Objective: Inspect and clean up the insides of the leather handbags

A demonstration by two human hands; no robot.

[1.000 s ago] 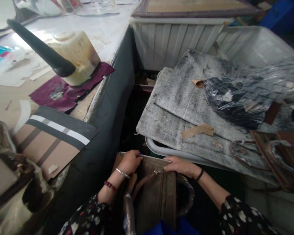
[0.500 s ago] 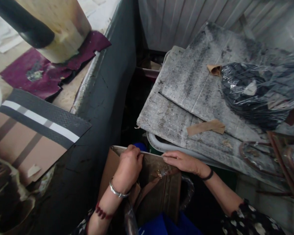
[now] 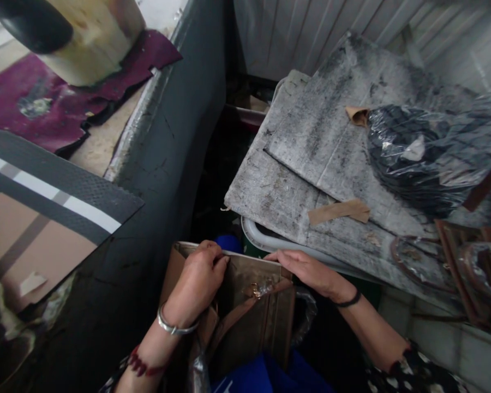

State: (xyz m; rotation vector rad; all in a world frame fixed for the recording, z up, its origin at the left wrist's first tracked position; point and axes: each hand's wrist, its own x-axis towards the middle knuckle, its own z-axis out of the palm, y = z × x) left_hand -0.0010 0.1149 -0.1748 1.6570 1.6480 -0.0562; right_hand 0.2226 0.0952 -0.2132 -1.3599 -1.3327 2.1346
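Head view, sole camera. Landmark: one brown bag (image 3: pixel 281 322), its rim uppermost before the wearer.

Hands, two. Left hand (image 3: pixel 198 281): a narrow pinch, thumb and fingers closed on the bag's pale rim (image 3: pixel 245 258). Right hand (image 3: pixel 311 273): fingers laid over the same rim near its right end; the thumb was not plainly visible, so whether it gripped could not be told.

Progress, as judged: the bag's walls appeared already joined into a body, and one strap (image 3: pixel 231 321) with a metal fitting (image 3: pixel 255 290) seemed to be in place. Work appeared to centre on the rim, straight between the hands. How much of that edge remained to be handled could not be told.

Counts, placed from the bag. Plastic-wrapped loop (image 3: pixel 306 316): one, at its right side. Wrapped length (image 3: pixel 199 368): one, at its lower left. Blue cloth (image 3: pixel 264 376): one, at its near side. Left of the bag, on a workbench (image 3: pixel 172 136): one striped panel (image 3: pixel 49 218), one maroon piece (image 3: pixel 155 57), one stained container (image 3: pixel 94 46) with a dark handle (image 3: pixel 41 24). Beyond the bag, rightward: grey sheets (image 3: pixel 311 136), at least two, overlapping, bearing one plastic-wrapped dark bundle (image 3: pixel 413 164) and tan strips (image 3: pixel 339 212), perhaps two. Well right of the bag: brown pieces (image 3: pixel 470 273), too crowded to count.
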